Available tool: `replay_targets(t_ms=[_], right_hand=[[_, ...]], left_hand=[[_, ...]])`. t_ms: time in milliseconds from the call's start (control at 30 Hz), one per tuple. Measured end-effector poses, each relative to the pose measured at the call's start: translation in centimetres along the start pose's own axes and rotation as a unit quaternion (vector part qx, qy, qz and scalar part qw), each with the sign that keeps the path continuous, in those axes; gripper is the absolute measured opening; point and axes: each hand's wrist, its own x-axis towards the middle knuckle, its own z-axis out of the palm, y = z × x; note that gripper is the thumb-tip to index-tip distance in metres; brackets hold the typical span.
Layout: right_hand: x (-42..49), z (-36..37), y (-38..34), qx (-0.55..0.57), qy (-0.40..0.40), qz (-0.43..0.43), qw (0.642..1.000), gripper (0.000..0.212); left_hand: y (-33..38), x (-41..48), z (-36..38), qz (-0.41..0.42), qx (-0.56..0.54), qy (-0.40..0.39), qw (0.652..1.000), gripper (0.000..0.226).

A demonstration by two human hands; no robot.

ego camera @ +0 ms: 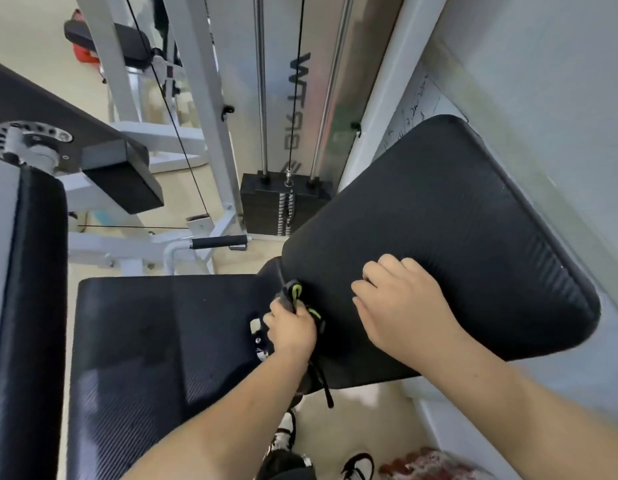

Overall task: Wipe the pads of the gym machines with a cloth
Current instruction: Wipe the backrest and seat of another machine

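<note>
1. Hands on a gym machine, seen from above: left hand (293, 329) clenched tight round a bunched dark cloth (293, 294) with bright green trim.
2. Cloth pressed against the lower left edge of the tilted black back pad (456, 220), just above the gap between it and the flat seat pad (162, 341); a dark strap (326, 386) hanging below the fist.
3. Right hand (401, 306) resting on the back pad, near the left hand but apart from it, fingers bent under against the padding — impossible to tell whether anything is held beneath.
4. Beyond the pads, a black weight stack (266, 206) on two steel rods, with a thin cable (183, 147) running across the white frame and a black-gripped handle (219, 242) low by the floor.
5. At far left, a long black roller pad (37, 306); at bottom, a pair of black-and-white shoes (359, 465) on the pale floor (363, 410) — grey wall (560, 81) at right.
</note>
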Motion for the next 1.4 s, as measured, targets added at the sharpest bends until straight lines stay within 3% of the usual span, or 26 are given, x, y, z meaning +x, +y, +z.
replay_targets(t_ms=[67,200,267,333,400,467,567,600,667,733,800,867,900,1000,1100,1200,1267,1333,1400], right_hand=[[-0.8,0.4,-0.3,-0.001,0.023,0.001,1.000,0.021],[-2.1,0.4,-1.1,-0.008,0.019,0.015,1.000,0.017],[-3.1,0.2,-1.4,-0.029,-0.019,0.018,0.999,0.007],[-5.0,0.1,-1.9,-0.059,-0.039,0.018,0.997,0.017],[-6.7,-0.1,-2.3,-0.047,-0.008,0.015,0.999,0.029],[-9.7,-1.2,-3.3,-0.008,0.032,0.021,0.999,0.027],[-15.0,-2.1,-5.3,0.114,0.053,0.154,0.980,0.025],[-16.6,-2.5,-5.9,0.184,0.045,0.237,0.953,0.024],[-18.0,-2.5,-6.4,0.332,0.045,0.387,0.859,0.014],[-18.9,-2.6,-6.2,0.446,0.070,0.466,0.761,0.018],[-19.1,-3.4,-6.6,0.573,0.046,0.482,0.662,0.029],[-19.1,-4.6,-7.7,0.725,0.012,0.463,0.510,0.038],[-19.2,-4.8,-8.3,0.767,0.005,0.444,0.462,0.040],[-19.3,-3.8,-9.2,0.775,0.083,0.467,0.418,0.036],[-19.3,-2.8,-8.6,0.755,0.180,0.556,0.297,0.044],[-18.8,-3.1,-7.4,0.692,0.258,0.627,0.248,0.033],[-17.5,-4.1,-5.8,0.650,0.330,0.641,0.240,0.025],[-16.0,-5.5,-3.7,0.613,0.413,0.619,0.265,0.023],[-14.4,-6.5,-1.6,0.574,0.463,0.593,0.324,0.028]], left_hand=[[3.9,2.4,-0.6,0.054,-0.018,0.009,0.998,0.048],[9.4,2.6,-0.6,0.251,0.009,0.021,0.968,0.043],[7.7,0.1,0.2,0.270,0.020,0.024,0.962,0.048],[3.3,-4.2,1.1,0.279,0.023,0.021,0.960,0.050],[-0.6,-8.4,1.5,0.271,-0.004,0.005,0.962,0.051],[-2.9,-12.4,1.8,0.271,-0.022,-0.018,0.962,0.051],[-4.7,-17.7,1.3,0.321,-0.035,-0.098,0.941,0.051],[-5.0,-18.9,0.8,0.338,-0.053,-0.127,0.931,0.047],[-4.8,-19.8,-0.2,0.325,-0.078,-0.169,0.927,0.035],[-3.9,-20.6,-2.0,0.211,-0.125,-0.174,0.954,0.024],[-3.4,-21.5,-4.0,0.113,-0.166,-0.176,0.964,0.012],[-2.6,-23.2,-5.7,0.119,-0.138,-0.240,0.954,0.013],[-2.2,-24.0,-6.3,0.132,-0.120,-0.290,0.940,0.018],[-0.4,-25.6,-7.4,0.136,-0.067,-0.418,0.896,0.029],[1.8,-24.4,-7.9,0.138,0.000,-0.454,0.880,0.033],[4.2,-21.2,-7.9,0.335,0.181,-0.354,0.854,0.038],[6.8,-19.2,-7.7,0.498,0.285,-0.260,0.777,0.048],[9.8,-17.9,-7.0,0.604,0.306,-0.218,0.703,0.053],[11.9,-17.2,-5.3,0.657,0.333,-0.184,0.651,0.058]])
